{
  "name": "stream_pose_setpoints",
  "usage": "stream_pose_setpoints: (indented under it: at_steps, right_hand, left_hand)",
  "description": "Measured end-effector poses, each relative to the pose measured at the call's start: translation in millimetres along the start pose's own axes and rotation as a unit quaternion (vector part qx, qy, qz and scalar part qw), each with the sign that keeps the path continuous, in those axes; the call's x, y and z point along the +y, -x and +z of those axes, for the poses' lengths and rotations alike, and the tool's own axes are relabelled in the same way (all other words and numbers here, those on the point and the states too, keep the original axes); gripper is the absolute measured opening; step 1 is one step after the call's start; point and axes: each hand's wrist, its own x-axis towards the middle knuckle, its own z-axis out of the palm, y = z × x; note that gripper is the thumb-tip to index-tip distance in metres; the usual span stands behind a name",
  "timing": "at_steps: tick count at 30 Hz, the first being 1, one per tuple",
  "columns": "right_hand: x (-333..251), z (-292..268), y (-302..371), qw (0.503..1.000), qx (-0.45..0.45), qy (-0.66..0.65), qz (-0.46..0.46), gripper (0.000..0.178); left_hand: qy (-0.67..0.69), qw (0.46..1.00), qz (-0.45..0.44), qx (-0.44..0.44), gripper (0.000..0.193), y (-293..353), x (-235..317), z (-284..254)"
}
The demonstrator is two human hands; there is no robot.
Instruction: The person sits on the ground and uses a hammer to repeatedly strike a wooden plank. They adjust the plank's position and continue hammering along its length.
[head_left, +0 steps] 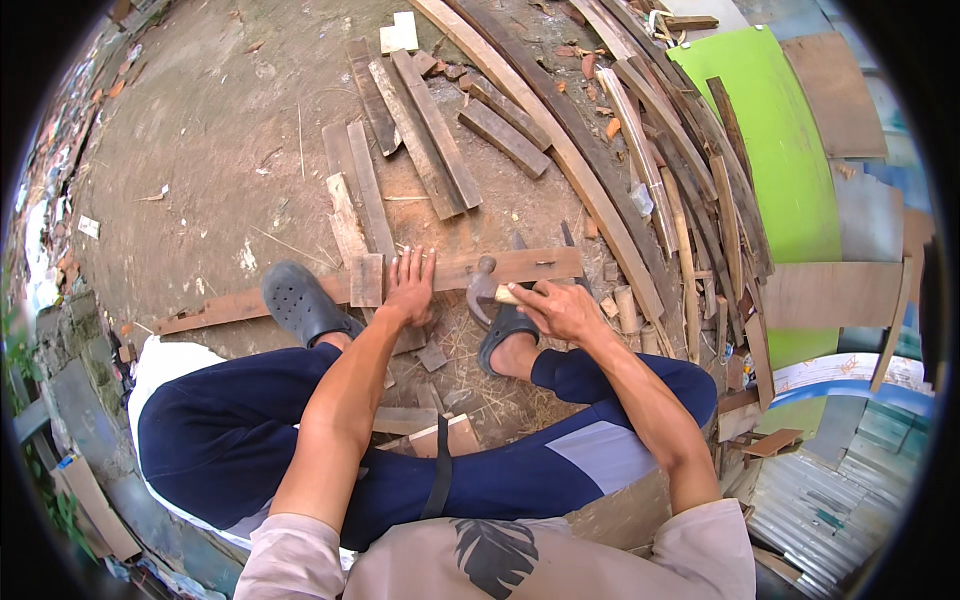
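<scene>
A long reddish-brown plank (470, 268) lies crosswise on the ground in front of me. My left hand (408, 287) rests flat on it with the fingers spread, beside a short wood block (367, 281). Closed around the pale handle of a claw hammer (483, 288) is my right hand (562, 310). The hammer's head is over the plank's near edge, right of my left hand; whether it touches the wood I cannot tell. Near the plank's right end is a small dark mark or nail (545, 263), too small to make out.
My feet in dark clogs (300, 300) are at the plank, one left and one right. Loose wood strips (425, 130) lie beyond it. Long curved-looking boards (560, 160) pile up on the right, beside a green panel (770, 140). Corrugated sheets (820, 510) lie at lower right.
</scene>
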Motion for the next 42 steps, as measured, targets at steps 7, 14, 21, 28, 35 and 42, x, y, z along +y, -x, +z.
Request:
stream_pose_setpoints:
  at_steps: [7,14,21,28,35,42]
  right_hand:
    - [-24.3,7.5,-12.2,0.99,-0.079,-0.018,-0.117,0.042]
    - [-37.8,10.2,-7.7,0.999,-0.008,-0.02,-0.036,0.042]
    - [-55.2,3.9,-9.1,0.993,0.0,-0.109,0.045,0.04]
    - [-15.4,-15.0,-21.6,0.737,0.012,-0.49,0.465,0.046]
    - [-5.2,2.7,-35.7,0.708,-0.068,-0.537,0.453,0.048]
    - [4.3,0.2,-37.9,0.746,-0.048,-0.498,0.439,0.049]
  left_hand:
    - [-0.033,0.999,0.01,0.007,0.118,-2.4,-2.9,1.8]
    - [0.006,1.0,0.004,0.028,0.117,-9.2,-9.1,18.5]
    - [-0.02,0.999,0.012,0.039,0.122,-11.4,-13.0,22.5]
    - [-0.02,0.999,0.012,0.036,0.13,-0.3,-0.2,5.5]
    - [0.086,0.977,-0.034,0.193,0.107,-6.3,26.6,13.3]
    - [0.133,0.959,-0.017,0.25,0.077,-10.0,31.5,12.2]
